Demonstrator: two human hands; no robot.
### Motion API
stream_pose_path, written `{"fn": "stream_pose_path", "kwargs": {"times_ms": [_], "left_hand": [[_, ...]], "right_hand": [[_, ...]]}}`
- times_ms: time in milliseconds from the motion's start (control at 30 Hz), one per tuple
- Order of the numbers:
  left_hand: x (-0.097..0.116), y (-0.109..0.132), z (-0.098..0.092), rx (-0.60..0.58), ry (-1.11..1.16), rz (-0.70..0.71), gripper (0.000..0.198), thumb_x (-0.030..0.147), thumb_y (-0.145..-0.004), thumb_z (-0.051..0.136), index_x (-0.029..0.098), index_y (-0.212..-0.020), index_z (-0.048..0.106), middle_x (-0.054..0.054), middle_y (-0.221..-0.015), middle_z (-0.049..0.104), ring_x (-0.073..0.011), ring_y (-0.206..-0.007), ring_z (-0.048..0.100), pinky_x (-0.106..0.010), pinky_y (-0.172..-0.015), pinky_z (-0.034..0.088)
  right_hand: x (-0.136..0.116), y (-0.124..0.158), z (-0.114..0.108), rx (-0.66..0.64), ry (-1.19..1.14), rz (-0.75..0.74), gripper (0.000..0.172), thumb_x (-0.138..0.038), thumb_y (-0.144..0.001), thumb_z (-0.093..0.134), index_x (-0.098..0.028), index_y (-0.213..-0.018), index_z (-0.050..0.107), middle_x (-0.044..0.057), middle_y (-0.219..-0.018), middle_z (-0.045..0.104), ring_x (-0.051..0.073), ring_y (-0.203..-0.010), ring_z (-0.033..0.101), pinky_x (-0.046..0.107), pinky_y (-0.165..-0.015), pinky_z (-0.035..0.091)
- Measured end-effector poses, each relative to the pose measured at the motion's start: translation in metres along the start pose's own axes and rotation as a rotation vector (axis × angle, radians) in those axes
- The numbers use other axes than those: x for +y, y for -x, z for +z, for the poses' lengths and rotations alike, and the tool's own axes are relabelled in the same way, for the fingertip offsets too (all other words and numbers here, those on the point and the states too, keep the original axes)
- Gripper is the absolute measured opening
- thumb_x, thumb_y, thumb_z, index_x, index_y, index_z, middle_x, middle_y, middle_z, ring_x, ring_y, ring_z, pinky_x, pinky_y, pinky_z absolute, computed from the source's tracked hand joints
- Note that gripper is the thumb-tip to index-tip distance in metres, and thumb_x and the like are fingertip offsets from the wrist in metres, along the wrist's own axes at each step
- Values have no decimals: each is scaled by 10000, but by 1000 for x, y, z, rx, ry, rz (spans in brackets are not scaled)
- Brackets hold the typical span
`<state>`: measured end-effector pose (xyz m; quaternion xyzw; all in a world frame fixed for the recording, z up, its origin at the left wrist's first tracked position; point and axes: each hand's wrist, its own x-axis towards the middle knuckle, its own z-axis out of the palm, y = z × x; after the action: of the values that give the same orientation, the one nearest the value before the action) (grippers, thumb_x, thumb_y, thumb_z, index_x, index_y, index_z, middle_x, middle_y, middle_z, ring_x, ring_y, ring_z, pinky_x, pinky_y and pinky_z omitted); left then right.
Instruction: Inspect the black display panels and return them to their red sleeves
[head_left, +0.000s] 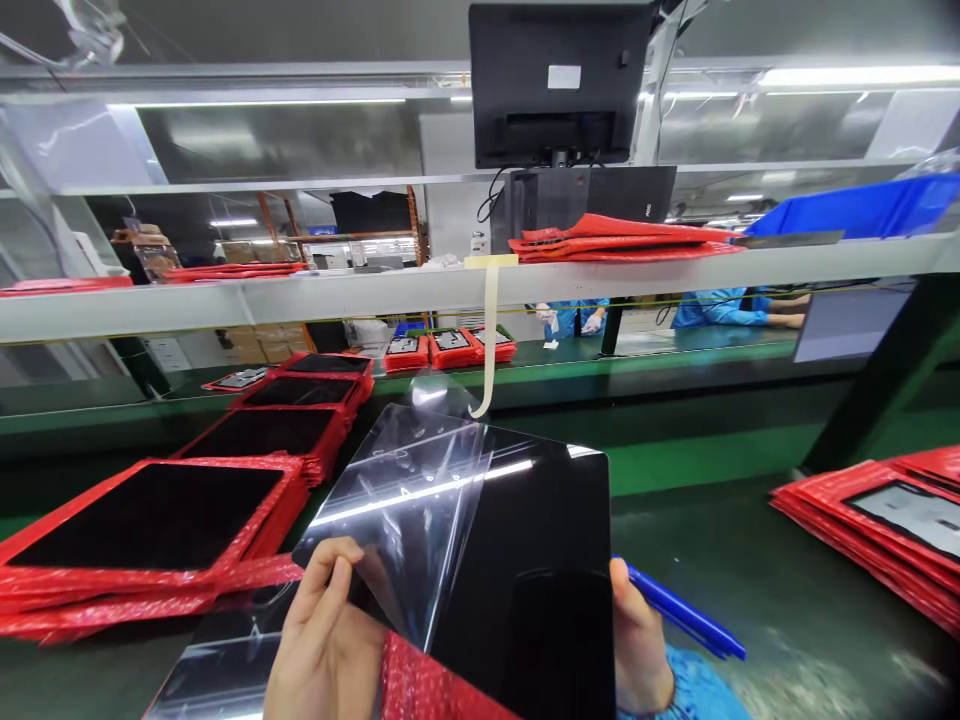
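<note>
I hold a glossy black tablet-like panel (540, 560) up in front of me. A clear protective film (409, 500) lies peeled partway off its left side. My left hand (326, 640) pinches the film's lower corner between thumb and fingers. My right hand (637, 645) grips the panel's right edge and also holds a blue pen (686, 615) that sticks out to the right. A red bubble-wrap sleeve (427, 690) covers the panel's bottom.
Stacks of red sleeves with black panels (150, 520) run along the green belt at left. More red sleeves (892, 520) lie at right. A shelf (450, 285) overhead carries red bags, a monitor (559, 85) and a blue bin (855, 210). Co-workers' sleeves (720, 305) show beyond.
</note>
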<state>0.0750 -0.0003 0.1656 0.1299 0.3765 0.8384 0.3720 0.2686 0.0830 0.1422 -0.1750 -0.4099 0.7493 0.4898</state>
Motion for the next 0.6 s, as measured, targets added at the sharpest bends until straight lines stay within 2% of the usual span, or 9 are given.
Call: {"fn": "stream_pose_path", "kwargs": {"times_ms": [67,167,233,300,367,433,500,600], "left_hand": [[1,4,1,60,43,45,324,361,-546,858,224,-768,667,33,-768,662,-123,-678,632,-187,-611,547],[4,9,1,93,55,193,241,379,-648,800,248,-777,644,37,-771,685,-139,-664,640,-228,-593,556],[5,13,2,116,50,291,214,378,-685,780,254,-776,632,55,-746,678,-133,-658,632,-227,-594,552],[6,18,6,144,48,350,220,381,-690,781,255,-771,620,75,-724,669,-124,-640,619,-221,-591,549],[5,22,10,149,52,373,219,390,-703,773,259,-765,608,79,-717,675,-128,-632,621,-229,-597,551],[3,25,13,141,50,377,205,397,-725,753,266,-771,601,75,-722,686,-147,-649,641,-258,-612,560],[0,27,12,132,22,401,224,407,-711,761,265,-760,595,72,-690,687,-169,-638,661,-293,-609,567],[-5,24,6,132,-39,562,276,401,-646,804,239,-731,597,65,-613,676,-163,-492,628,-323,-554,563]], "right_hand": [[4,-4,5,30,-119,33,299,-526,-723,741,-311,-931,747,23,-1087,754,286,-1141,630,435,-1017,458],[6,-3,14,56,-80,-15,306,-441,-817,696,-344,-1107,687,1,-1188,719,242,-1239,560,395,-1077,401],[5,2,20,-7,0,-30,411,-402,-818,708,-362,-1217,620,0,-1303,651,248,-1328,466,406,-1114,356],[4,7,25,-92,112,-41,606,-348,-789,750,-369,-1342,504,-4,-1427,539,248,-1396,362,413,-1156,285],[4,10,27,-142,245,-81,794,-297,-761,778,-354,-1437,366,-3,-1516,417,245,-1431,285,414,-1191,195],[5,9,28,-155,360,-138,898,-276,-744,787,-323,-1480,276,14,-1557,341,254,-1444,251,417,-1202,147],[8,6,27,-139,438,-183,967,-268,-710,808,-297,-1492,241,31,-1569,312,264,-1445,245,408,-1199,167],[11,1,27,-84,515,-222,992,-256,-680,819,-265,-1488,242,53,-1560,331,265,-1439,261,388,-1180,243]]}}
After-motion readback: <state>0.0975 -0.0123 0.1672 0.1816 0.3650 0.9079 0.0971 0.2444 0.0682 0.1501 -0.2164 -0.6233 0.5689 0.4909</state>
